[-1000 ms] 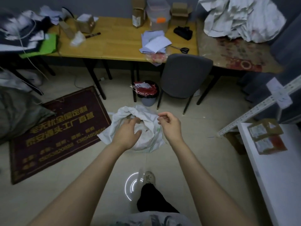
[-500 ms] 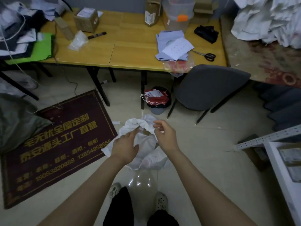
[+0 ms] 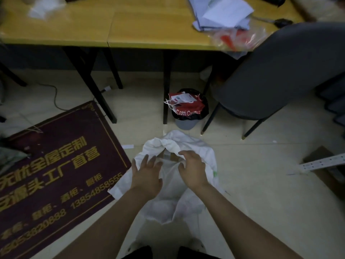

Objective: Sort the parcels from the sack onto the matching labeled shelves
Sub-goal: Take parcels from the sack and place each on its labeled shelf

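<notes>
Zero parcels seemingly out yet: brown parcel point(image 3: 169, 156) lies inside sack point(image 3: 168, 202) mouth, left hand point(image 3: 147, 177) splayed on sack, right hand point(image 3: 194, 170) curled at its rim, hold unclear.

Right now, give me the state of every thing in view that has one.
sack: on the floor, mouth open.
parcel: inside the sack, partly covered.
left hand: fingers straight, spread over the sack.
right hand: fingers curled at the sack's rim; grip unclear.
bin: full, red bag on top.
chair: upright, at the table.
</notes>
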